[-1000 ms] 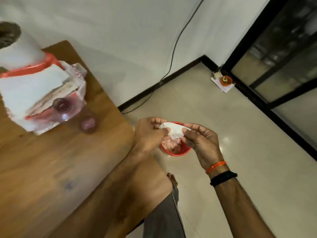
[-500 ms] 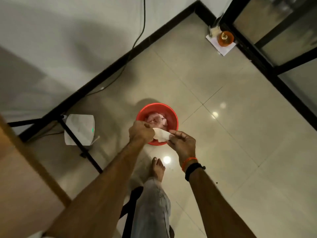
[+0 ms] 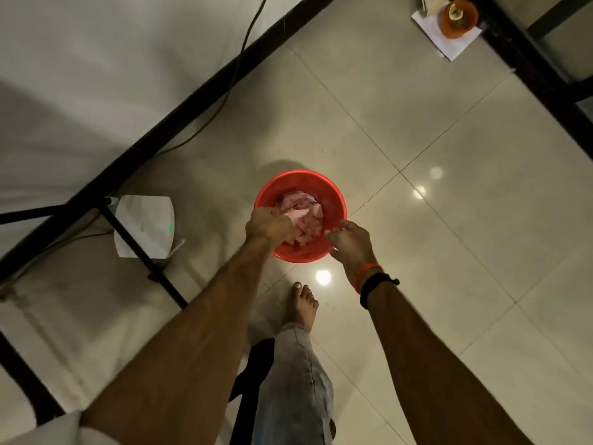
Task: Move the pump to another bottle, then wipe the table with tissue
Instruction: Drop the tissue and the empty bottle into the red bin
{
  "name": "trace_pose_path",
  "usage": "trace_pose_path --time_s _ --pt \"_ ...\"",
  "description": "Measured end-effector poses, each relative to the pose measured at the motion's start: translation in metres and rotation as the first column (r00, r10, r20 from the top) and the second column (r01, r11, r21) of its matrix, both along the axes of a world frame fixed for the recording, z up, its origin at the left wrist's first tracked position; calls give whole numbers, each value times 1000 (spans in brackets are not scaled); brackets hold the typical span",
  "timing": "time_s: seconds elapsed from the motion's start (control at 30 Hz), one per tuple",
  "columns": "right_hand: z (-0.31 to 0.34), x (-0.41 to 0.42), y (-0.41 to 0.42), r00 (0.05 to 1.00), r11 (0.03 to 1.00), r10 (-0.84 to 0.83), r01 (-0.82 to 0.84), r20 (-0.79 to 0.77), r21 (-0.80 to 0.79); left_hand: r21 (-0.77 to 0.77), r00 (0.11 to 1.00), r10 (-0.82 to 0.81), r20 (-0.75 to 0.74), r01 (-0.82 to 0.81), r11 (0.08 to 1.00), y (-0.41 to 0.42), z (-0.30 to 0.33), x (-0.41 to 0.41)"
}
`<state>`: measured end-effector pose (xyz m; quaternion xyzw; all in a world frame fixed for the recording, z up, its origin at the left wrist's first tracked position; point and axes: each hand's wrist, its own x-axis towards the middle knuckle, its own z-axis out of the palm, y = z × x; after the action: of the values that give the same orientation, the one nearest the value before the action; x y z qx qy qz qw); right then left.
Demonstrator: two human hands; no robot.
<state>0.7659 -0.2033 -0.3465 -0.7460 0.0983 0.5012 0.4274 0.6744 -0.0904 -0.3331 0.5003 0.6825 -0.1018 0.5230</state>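
Note:
I am looking straight down at the floor. A red plastic bowl stands on the tiles with several crumpled pinkish tissues inside. My left hand is over the bowl's left rim, its fingers closed on a white tissue that pokes out over the pile. My right hand hovers at the bowl's right rim with its fingers loosely apart and nothing in it. The pump, the bottles and the tabletop are out of view.
A white box with a green light lies on the floor left of the bowl, crossed by a black table leg. A cable runs down the wall. An orange cup on paper sits far right. My bare foot is just below the bowl.
The view swung from the wooden table down to the floor. Both hands carried the tissue to the red bowl; the right hand has let go, while the left hand lowers it in.

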Motion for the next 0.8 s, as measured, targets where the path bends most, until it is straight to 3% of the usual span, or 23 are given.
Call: trace_pose_path --time_s 0.3,0.53,0.8 --pt "102 -19 -2 999 997 -24 21 35 75 46 993 -37 112 32 998 -2 94 -17" --pt "213 -62 1 974 982 78 -112 212 154 171 965 64 255 -110 979 -3 195 -66" --pt "334 -148 22 922 912 179 -287 344 295 315 884 122 451 -286 905 -14 318 -174"
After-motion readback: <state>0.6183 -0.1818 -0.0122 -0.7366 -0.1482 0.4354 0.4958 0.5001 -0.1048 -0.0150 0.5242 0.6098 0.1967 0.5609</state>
